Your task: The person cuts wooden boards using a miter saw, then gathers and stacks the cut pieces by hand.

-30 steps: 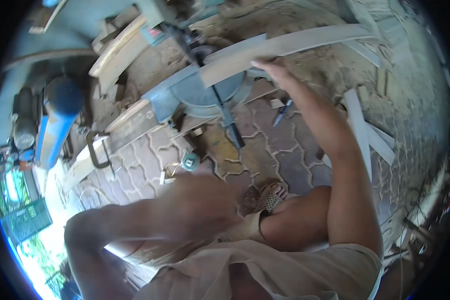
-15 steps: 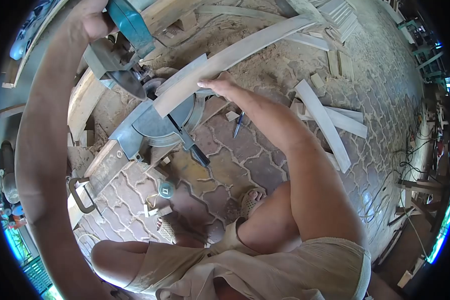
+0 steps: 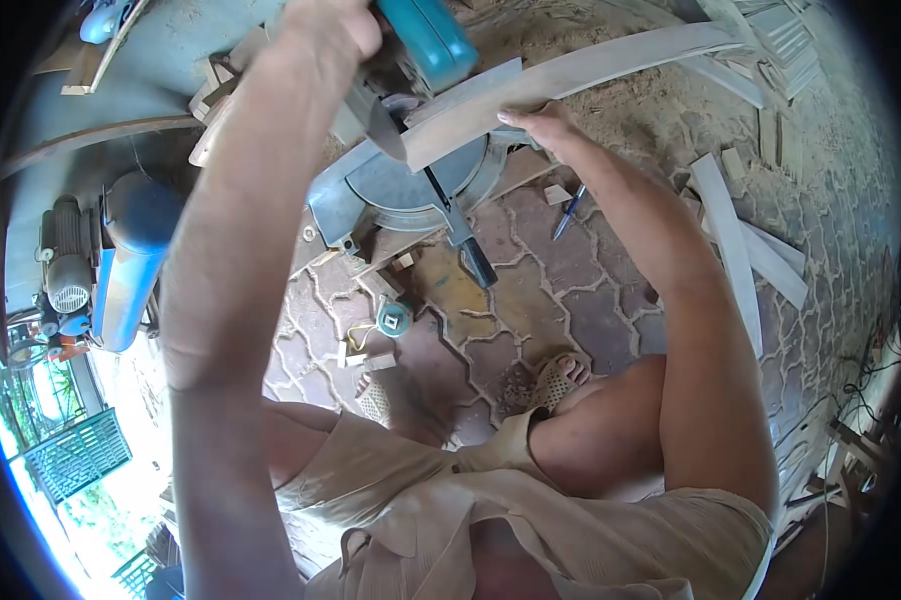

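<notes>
At the top edge, my left hand (image 3: pixel 336 25) is closed at the handle of a miter saw, its fingers mostly out of sight. The saw's teal motor housing (image 3: pixel 428 40) is beside it. Below that hand, the round blade (image 3: pixel 379 130) is close to the near end of a long, curved wooden board (image 3: pixel 581 75). My right hand (image 3: pixel 543 128) grips the board's near edge, thumb on top. The board lies across the saw's grey round table (image 3: pixel 411 185), with a narrower strip of wood (image 3: pixel 471 90) along its far side. A black-tipped lever (image 3: pixel 478 262) sticks out from the table.
A blue pen (image 3: pixel 569 212) and a teal tape measure (image 3: pixel 394 319) lie on the sawdust-strewn pavers. Offcut boards (image 3: pixel 731 245) are at right, stacked slats (image 3: pixel 796 45) at top right. A blue tank (image 3: pixel 131 270) and motor (image 3: pixel 68 260) stand left.
The view has swung left. My left hand and the saw head have come down, bringing the blade nearer the board's end. My right hand keeps its place on the board.
</notes>
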A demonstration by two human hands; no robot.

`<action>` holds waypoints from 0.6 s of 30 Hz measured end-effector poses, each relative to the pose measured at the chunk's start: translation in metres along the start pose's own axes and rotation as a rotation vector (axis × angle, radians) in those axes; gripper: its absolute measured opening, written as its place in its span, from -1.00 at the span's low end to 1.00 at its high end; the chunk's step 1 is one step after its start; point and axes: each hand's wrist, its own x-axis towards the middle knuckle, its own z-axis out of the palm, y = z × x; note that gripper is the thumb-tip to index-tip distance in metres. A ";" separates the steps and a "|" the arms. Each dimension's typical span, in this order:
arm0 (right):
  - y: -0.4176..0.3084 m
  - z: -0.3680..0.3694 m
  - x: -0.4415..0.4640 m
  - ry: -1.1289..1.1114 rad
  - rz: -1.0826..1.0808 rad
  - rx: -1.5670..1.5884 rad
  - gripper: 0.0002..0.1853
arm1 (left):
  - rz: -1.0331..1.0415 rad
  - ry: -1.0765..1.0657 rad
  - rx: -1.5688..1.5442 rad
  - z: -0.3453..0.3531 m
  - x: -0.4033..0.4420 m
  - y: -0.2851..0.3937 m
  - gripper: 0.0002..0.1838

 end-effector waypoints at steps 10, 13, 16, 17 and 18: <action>0.016 0.000 0.018 0.028 0.055 -0.070 -0.33 | 0.474 -0.056 -0.047 -0.001 -0.049 -0.093 -0.75; 0.004 0.000 0.005 0.055 0.008 -0.104 -0.31 | 0.243 -0.003 -0.024 0.010 -0.072 -0.080 -0.61; 0.005 0.001 0.005 0.043 0.040 -0.070 -0.30 | 0.265 0.023 -0.031 0.014 -0.080 -0.092 -0.70; 0.004 0.000 0.003 0.031 -0.018 -0.054 -0.29 | 0.268 0.039 -0.023 0.015 -0.082 -0.096 -0.72; 0.003 -0.001 0.002 0.034 -0.021 -0.055 -0.29 | 0.363 0.067 0.033 0.010 -0.073 -0.108 -0.72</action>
